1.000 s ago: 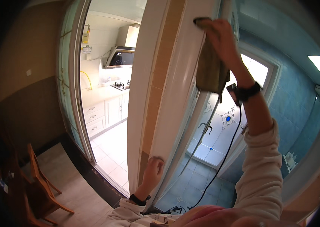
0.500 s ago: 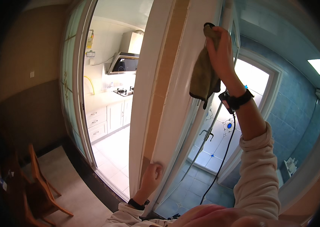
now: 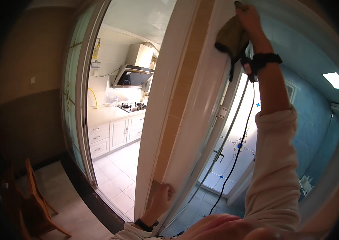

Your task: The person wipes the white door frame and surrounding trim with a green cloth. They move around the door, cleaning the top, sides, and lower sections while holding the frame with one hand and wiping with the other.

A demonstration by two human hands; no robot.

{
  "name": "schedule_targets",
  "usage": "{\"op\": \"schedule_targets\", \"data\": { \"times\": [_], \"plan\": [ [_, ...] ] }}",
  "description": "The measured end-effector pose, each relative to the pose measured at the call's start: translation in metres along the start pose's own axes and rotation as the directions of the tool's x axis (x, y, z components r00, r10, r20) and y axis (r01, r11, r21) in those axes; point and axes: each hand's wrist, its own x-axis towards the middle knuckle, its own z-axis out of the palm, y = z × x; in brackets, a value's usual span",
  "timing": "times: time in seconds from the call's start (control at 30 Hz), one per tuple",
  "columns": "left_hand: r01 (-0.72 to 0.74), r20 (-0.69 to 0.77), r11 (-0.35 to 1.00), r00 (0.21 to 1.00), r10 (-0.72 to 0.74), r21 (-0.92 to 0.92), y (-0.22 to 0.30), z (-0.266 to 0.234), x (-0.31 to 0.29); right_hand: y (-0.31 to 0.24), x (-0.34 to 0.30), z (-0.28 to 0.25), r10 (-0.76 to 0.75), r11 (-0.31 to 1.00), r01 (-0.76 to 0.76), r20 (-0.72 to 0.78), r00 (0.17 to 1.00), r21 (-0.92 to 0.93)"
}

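Observation:
High on the white door frame (image 3: 201, 80), my right hand (image 3: 250, 20) grips an olive-green cloth (image 3: 232, 35) with a dark border. The cloth hangs down from my fingers over the frame's face, one corner trailing lower. A black strap with a small device (image 3: 250, 69) is round my right wrist, and a black cable (image 3: 238, 156) hangs from it. Low down, my left hand (image 3: 162, 199) is closed with its fingers curled, resting against the frame beside a tan tiled strip (image 3: 177, 102). Nothing shows in it.
Left of the frame, a sliding glass door (image 3: 72, 80) borders a kitchen with a cooktop (image 3: 131, 107) and a range hood (image 3: 133, 76). A wooden chair (image 3: 37, 200) stands at lower left. To the right is a blue-tiled room with a frosted glass door (image 3: 229, 140).
My right hand has moved higher along the frame, carrying the cloth up with it. The left hand stays low at about the same spot, and the view has shifted slightly.

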Motion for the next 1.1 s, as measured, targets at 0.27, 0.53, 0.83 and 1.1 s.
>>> {"op": "schedule_targets", "data": {
  "times": [0.27,0.53,0.83,1.1],
  "plan": [
    [0.028,0.059,0.999,0.998,-0.03,0.032,0.009,-0.007,0.0,0.009,0.107,0.013,0.028,1.0,-0.028,0.01,1.0,0.006],
    [0.005,0.098,1.0,0.995,-0.004,-0.009,0.01,-0.01,-0.001,-0.029,0.053,0.001,0.019,0.997,-0.021,-0.035,0.999,-0.074],
    [0.04,0.005,0.995,0.999,-0.041,0.091,0.018,0.001,-0.002,-0.078,-0.118,-0.023,-0.081,0.997,0.078,-0.132,0.988,-0.024],
    [0.11,-0.05,0.983,0.993,-0.104,0.145,0.023,0.01,-0.009,-0.134,-0.251,-0.063,-0.021,0.995,0.025,-0.033,0.999,0.099]
  ]
}}
